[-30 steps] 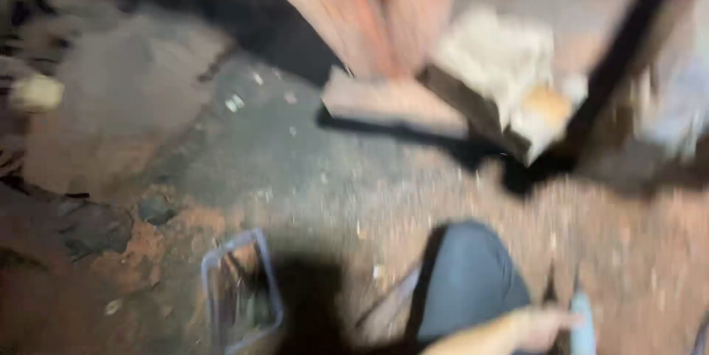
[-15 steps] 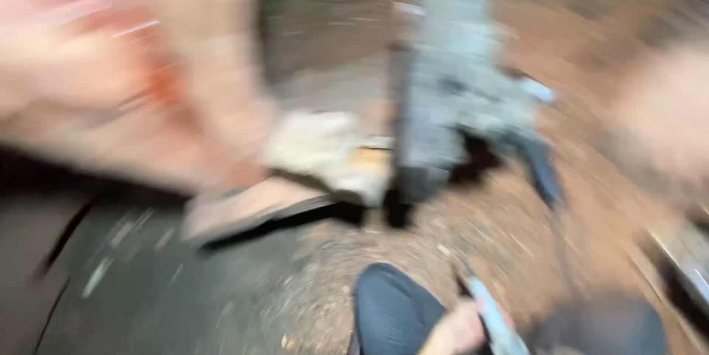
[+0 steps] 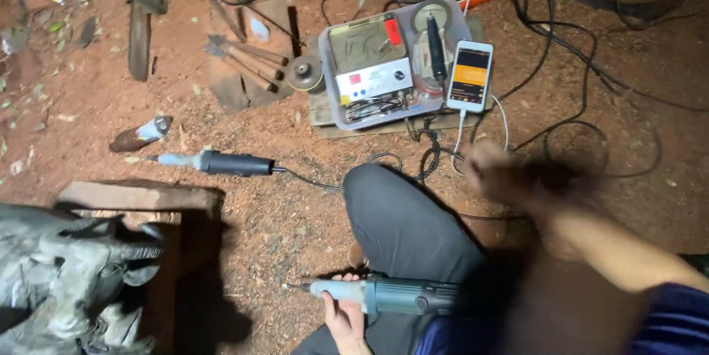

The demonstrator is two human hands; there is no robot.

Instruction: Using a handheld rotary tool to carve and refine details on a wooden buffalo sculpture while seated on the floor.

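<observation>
Gripping a grey-green handheld rotary grinder in our left hand; beyond it, our blurred right hand, grasp unreadable.

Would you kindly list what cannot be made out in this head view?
- Right hand: motion-blurred, so its grip is unclear.
- Left hand: partly cut by the bottom edge, holding a rotary tool.
- Dark carved figure: cut off by the left edge.
- Phone screen: too small.
</observation>
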